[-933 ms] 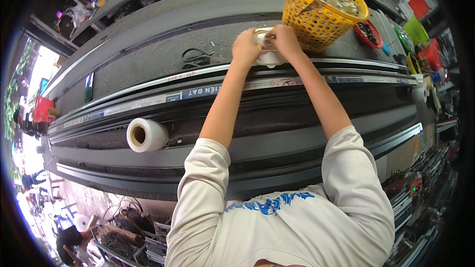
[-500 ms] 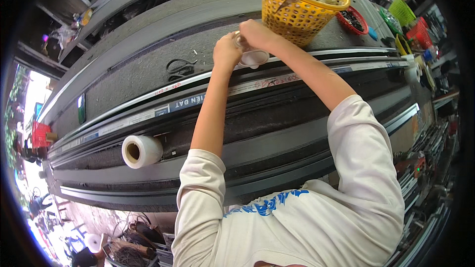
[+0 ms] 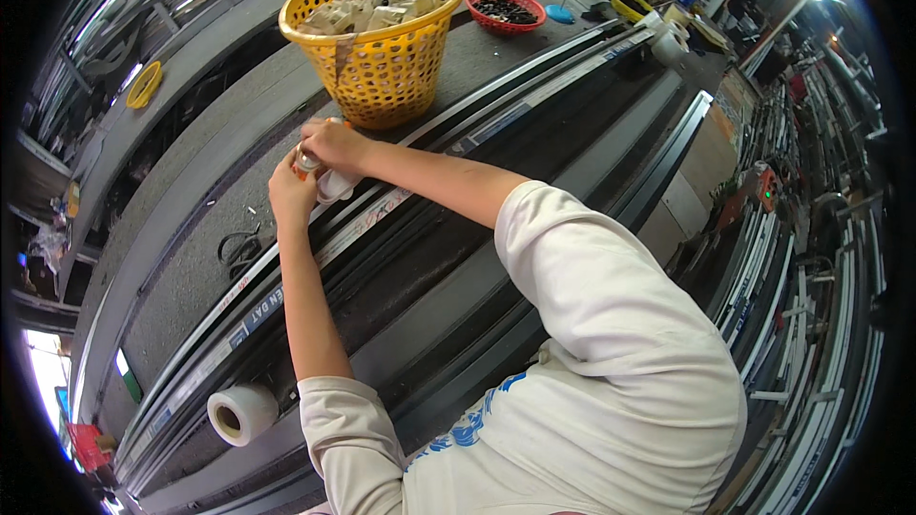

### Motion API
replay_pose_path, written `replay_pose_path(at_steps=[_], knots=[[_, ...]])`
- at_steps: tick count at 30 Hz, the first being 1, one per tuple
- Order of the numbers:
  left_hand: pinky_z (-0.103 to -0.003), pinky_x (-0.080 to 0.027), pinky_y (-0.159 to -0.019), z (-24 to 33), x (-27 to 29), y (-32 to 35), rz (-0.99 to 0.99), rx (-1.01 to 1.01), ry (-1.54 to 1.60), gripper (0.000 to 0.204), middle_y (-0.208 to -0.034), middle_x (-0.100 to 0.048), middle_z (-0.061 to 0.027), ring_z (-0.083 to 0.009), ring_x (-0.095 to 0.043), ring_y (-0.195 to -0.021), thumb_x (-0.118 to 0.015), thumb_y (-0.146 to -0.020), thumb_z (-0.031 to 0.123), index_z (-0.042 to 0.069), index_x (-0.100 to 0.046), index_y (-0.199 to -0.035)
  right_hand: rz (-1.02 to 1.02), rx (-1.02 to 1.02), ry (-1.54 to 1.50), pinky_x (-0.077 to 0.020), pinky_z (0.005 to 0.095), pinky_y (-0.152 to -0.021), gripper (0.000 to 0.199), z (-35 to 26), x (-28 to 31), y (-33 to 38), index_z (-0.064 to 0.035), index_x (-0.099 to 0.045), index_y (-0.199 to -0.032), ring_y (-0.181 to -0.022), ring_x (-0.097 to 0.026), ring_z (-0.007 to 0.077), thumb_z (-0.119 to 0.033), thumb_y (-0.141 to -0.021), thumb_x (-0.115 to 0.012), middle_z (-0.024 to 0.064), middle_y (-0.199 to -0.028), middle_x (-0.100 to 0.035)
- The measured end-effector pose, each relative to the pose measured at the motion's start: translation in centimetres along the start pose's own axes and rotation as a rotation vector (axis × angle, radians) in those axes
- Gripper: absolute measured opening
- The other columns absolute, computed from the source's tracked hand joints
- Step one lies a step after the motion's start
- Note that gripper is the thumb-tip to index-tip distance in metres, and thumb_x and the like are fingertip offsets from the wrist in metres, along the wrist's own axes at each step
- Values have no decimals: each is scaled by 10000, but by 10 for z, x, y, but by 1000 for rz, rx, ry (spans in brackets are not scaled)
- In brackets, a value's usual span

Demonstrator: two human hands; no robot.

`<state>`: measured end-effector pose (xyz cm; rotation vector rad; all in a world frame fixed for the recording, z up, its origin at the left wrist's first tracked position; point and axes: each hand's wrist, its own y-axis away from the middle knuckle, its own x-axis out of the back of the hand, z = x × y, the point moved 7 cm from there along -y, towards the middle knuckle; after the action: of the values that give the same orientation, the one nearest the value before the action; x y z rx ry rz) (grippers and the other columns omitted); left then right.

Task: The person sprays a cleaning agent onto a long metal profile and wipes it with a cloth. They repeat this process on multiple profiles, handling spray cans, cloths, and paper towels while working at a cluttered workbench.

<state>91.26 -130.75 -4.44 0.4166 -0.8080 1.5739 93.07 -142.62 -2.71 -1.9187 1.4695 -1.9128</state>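
Both hands are bunched together over the long dark metal rails (image 3: 534, 124) that run across the grey workbench (image 3: 181, 229). The left hand (image 3: 291, 193) and the right hand (image 3: 334, 145) are wrapped around a small white plastic piece (image 3: 336, 186), with something little and orange-brown (image 3: 305, 163) poking out between the fingers. So both grips are closed tight on that piece; can't make out exactly what it is, it's mostly covered.

Just beyond the hands sits a big yellow perforated plastic basket (image 3: 382, 72) full of pale whitish parts (image 3: 367, 10). Further right there's a shallow red plastic basket (image 3: 506, 8) with small dark bits in it, and more coloured baskets way off at the far right end.

To the left on the bench lies a pair of dark scissors (image 3: 240, 250). Down at the near left, a white roll of film or tape (image 3: 242, 414) lies on its side against the rails, well apart from the hands.
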Motion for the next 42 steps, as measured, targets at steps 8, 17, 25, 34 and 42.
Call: replay_pose_path(at_steps=[8, 17, 25, 34, 42], knots=[[-415, -522, -914, 5, 1, 4, -45, 65, -54, 442, -1161, -697, -196, -342, -679, -1075, -692, -854, 191, 123, -659, -1289, -100, 63, 107, -517, 369, -881, 101, 8, -20, -6, -34, -689, -773, -992, -614, 295, -114, -716, -713, 136, -935, -661], [-439, -526, -893, -1, -2, 0, 1, 11, -51, 439, -1112, -704, -203, -364, -677, -1050, -661, -836, 177, 161, -671, -1275, -119, 163, 132, -535, 394, -845, 226, 6, -13, -14, -40, -697, -822, -969, -639, 296, -217, -702, -770, 124, -911, -666], [-475, -544, -870, 1, 2, 2, -1, 99, -62, 471, -1062, -719, -184, -373, -684, -1012, -724, -768, 212, 200, -689, -1238, -160, -136, -151, -521, 418, -790, 197, 27, 14, -7, -31, -738, -955, -874, -661, 352, -15, -786, -639, 162, -917, -687], [-450, -539, -870, 12, 9, 11, 3, 134, -23, 485, -1073, -714, -189, -368, -683, -1006, -741, -777, 236, 186, -681, -1255, -160, -273, -323, -522, 344, -760, 172, 21, 10, -7, -28, -749, -1008, -849, -674, 265, -76, -846, -714, 116, -926, -679], [-447, -528, -907, 10, 10, 12, -10, 178, -21, 507, -1137, -697, -181, -367, -661, -1065, -746, -788, 236, 174, -663, -1285, -295, -195, -227, -532, 385, -779, 192, 29, -4, -26, -3, -724, -918, -875, -672, 317, -103, -760, -766, 149, -929, -675]])
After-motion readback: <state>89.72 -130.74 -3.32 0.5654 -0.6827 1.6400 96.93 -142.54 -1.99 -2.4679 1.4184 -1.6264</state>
